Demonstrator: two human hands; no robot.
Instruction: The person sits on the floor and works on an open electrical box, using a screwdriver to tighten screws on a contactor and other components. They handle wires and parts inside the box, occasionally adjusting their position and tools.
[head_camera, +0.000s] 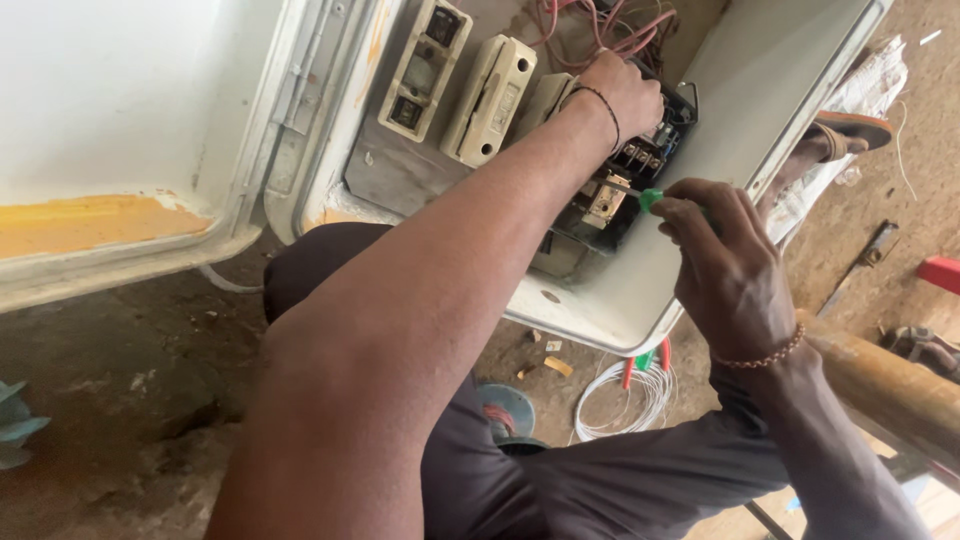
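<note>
Right hand (735, 265): was pinched around a green-handled screwdriver (652, 199), fingers curled on the handle, tip aimed into the black contactor block (625, 175).
Left hand (622, 92): was closed over the top of the same block, near the pink wires (610, 30); could not tell whether it gripped the block or a wire.
Screwdriver: looked light and stiff; the small smooth handle could slip, so best held well round the green grip, not the shaft.
Contactor block: sat inside the white enclosure (740, 90), lower right of the back plate; looked rigid plastic, brittle at the terminals, best steadied by its body.
Wires: looked thin and flexible, easy to snag.
Fuse holders (455, 85): two cream units were left of the block, untouched.
Enclosure door (110, 110): hung open at left.
Floor: a white wire coil (625, 400) lay below the box.
</note>
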